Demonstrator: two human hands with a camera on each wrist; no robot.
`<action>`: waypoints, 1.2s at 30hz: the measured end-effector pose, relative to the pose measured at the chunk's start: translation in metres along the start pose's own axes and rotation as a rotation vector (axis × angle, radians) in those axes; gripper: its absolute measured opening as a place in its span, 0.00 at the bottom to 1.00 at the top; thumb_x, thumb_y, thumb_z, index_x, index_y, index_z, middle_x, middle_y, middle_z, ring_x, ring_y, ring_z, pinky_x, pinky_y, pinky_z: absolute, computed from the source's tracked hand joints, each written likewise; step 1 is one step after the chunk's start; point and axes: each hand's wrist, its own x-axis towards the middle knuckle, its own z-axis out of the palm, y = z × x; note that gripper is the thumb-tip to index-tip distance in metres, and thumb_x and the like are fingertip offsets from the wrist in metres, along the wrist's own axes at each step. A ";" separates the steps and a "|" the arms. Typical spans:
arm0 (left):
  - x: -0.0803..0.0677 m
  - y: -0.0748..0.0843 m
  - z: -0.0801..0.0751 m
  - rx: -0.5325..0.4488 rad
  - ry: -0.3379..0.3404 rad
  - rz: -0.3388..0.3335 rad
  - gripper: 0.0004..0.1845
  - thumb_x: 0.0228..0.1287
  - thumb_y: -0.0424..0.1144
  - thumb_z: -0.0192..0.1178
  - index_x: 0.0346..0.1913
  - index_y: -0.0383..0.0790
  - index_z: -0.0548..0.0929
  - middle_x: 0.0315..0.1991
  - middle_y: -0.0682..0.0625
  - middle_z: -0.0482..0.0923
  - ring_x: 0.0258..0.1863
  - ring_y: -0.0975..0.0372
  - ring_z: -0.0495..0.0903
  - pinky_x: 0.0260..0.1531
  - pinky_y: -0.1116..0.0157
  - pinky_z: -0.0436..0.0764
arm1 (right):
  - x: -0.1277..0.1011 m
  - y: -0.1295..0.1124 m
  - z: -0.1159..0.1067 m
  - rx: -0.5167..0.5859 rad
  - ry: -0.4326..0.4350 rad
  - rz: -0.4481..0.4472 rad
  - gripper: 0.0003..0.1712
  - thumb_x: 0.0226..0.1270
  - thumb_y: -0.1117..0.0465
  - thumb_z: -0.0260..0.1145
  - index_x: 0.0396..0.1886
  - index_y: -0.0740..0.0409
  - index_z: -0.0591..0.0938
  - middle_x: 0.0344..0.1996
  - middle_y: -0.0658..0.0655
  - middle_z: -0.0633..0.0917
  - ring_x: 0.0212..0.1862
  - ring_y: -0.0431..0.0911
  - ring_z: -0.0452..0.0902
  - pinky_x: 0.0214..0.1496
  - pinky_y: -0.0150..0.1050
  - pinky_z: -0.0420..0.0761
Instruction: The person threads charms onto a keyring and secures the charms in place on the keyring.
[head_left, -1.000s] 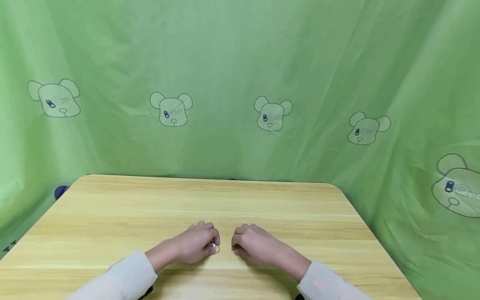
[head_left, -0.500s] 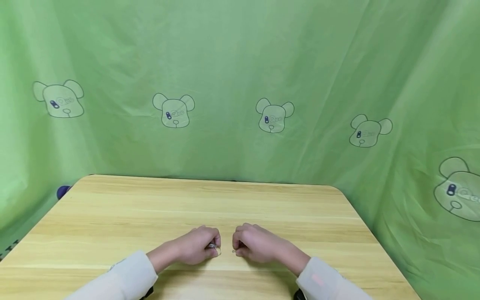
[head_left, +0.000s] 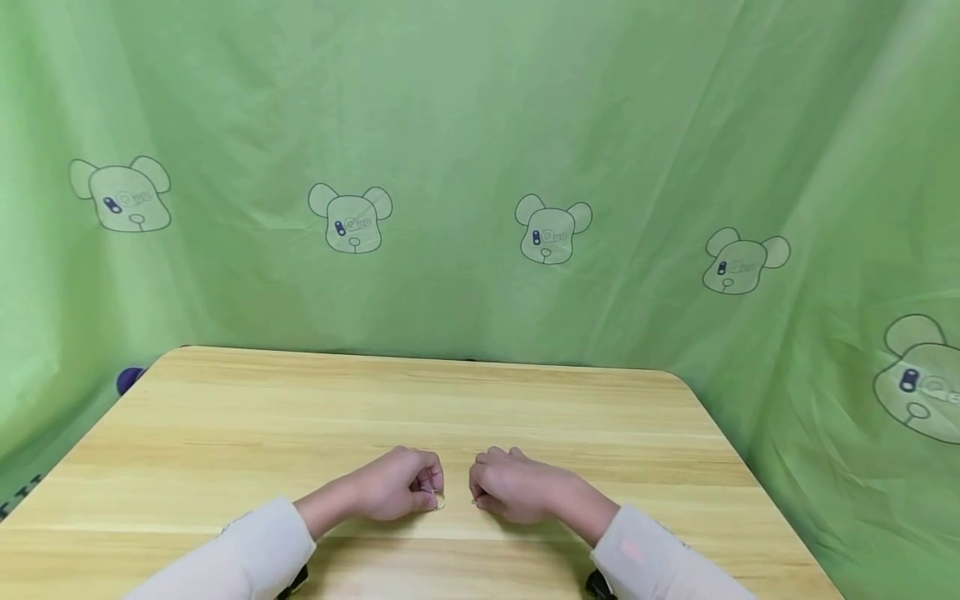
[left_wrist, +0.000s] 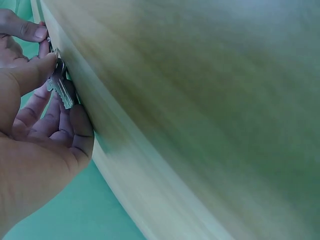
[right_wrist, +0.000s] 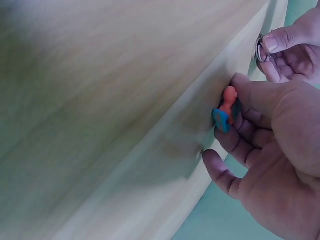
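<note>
Both hands low on wooden table (head_left: 420,400), near front edge, fingertips close. Left hand (head_left: 397,487) pinching key (left_wrist: 61,90) w/ ring (right_wrist: 260,50); right hand (head_left: 513,492) curled round small orange-blue charm (right_wrist: 224,112). Behind: green curtain (head_left: 480,125) w/ bear prints. Purple object (head_left: 129,379) past table's far-left corner.

left hand (head_left: 397,487) slightly nearer right hand (head_left: 513,492), gap a little narrower

The pale wooden table (head_left: 300,417) has a smooth, matt grain finish, the green bear-printed backdrop cloth (head_left: 480,125) in the upper frame looks thin with a soft sheen, the silver metal key (left_wrist: 61,90) gleams, and the small orange-and-blue plastic charm (right_wrist: 224,111) looks smooth.
</note>
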 end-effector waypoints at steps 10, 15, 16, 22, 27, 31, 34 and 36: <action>0.003 0.000 -0.001 -0.005 0.007 -0.010 0.06 0.65 0.31 0.69 0.37 0.43 0.81 0.27 0.59 0.79 0.28 0.71 0.76 0.35 0.71 0.78 | 0.000 0.001 0.001 -0.088 0.000 -0.032 0.04 0.75 0.58 0.63 0.36 0.47 0.78 0.34 0.41 0.73 0.44 0.39 0.70 0.63 0.59 0.76; 0.004 -0.001 -0.002 -0.018 0.012 -0.018 0.06 0.64 0.31 0.69 0.35 0.43 0.82 0.27 0.58 0.80 0.27 0.71 0.77 0.35 0.70 0.79 | 0.001 0.008 0.001 0.013 0.011 -0.037 0.06 0.75 0.58 0.62 0.35 0.44 0.77 0.32 0.39 0.72 0.41 0.37 0.67 0.59 0.54 0.76; 0.004 0.000 -0.002 -0.025 0.012 -0.022 0.06 0.64 0.31 0.69 0.35 0.43 0.82 0.27 0.58 0.81 0.28 0.70 0.77 0.35 0.70 0.79 | 0.002 0.010 0.001 0.034 0.010 -0.039 0.06 0.75 0.58 0.62 0.35 0.44 0.77 0.32 0.39 0.72 0.41 0.37 0.67 0.57 0.51 0.75; 0.002 0.002 -0.005 -0.065 0.035 -0.044 0.05 0.64 0.29 0.69 0.37 0.40 0.83 0.28 0.56 0.81 0.29 0.68 0.78 0.37 0.69 0.80 | 0.005 0.016 -0.002 0.113 0.037 -0.091 0.08 0.77 0.61 0.59 0.34 0.46 0.76 0.30 0.40 0.73 0.37 0.35 0.68 0.51 0.37 0.75; 0.002 0.003 -0.007 -0.088 0.069 -0.050 0.04 0.65 0.28 0.67 0.38 0.39 0.83 0.30 0.56 0.81 0.32 0.66 0.78 0.38 0.69 0.80 | 0.007 0.018 -0.003 0.168 0.084 -0.123 0.10 0.78 0.64 0.57 0.33 0.48 0.75 0.29 0.40 0.72 0.36 0.35 0.68 0.55 0.36 0.75; 0.006 0.003 -0.010 -0.102 0.103 -0.047 0.04 0.66 0.28 0.67 0.39 0.40 0.83 0.31 0.56 0.81 0.33 0.65 0.79 0.38 0.69 0.80 | 0.008 0.020 -0.007 0.222 0.134 -0.100 0.09 0.79 0.64 0.56 0.35 0.50 0.75 0.30 0.42 0.72 0.38 0.37 0.69 0.50 0.35 0.75; 0.008 0.003 -0.013 -0.117 0.128 -0.045 0.03 0.67 0.29 0.67 0.40 0.39 0.83 0.31 0.55 0.81 0.33 0.64 0.79 0.36 0.68 0.80 | 0.008 0.021 -0.010 0.256 0.174 -0.086 0.08 0.80 0.64 0.56 0.36 0.51 0.75 0.31 0.43 0.73 0.40 0.38 0.69 0.47 0.34 0.75; 0.010 0.003 -0.015 -0.140 0.142 -0.044 0.02 0.68 0.30 0.66 0.40 0.37 0.83 0.31 0.54 0.81 0.32 0.63 0.79 0.34 0.68 0.80 | 0.008 0.022 -0.013 0.282 0.202 -0.078 0.06 0.80 0.64 0.56 0.38 0.51 0.75 0.33 0.44 0.74 0.41 0.39 0.70 0.47 0.34 0.76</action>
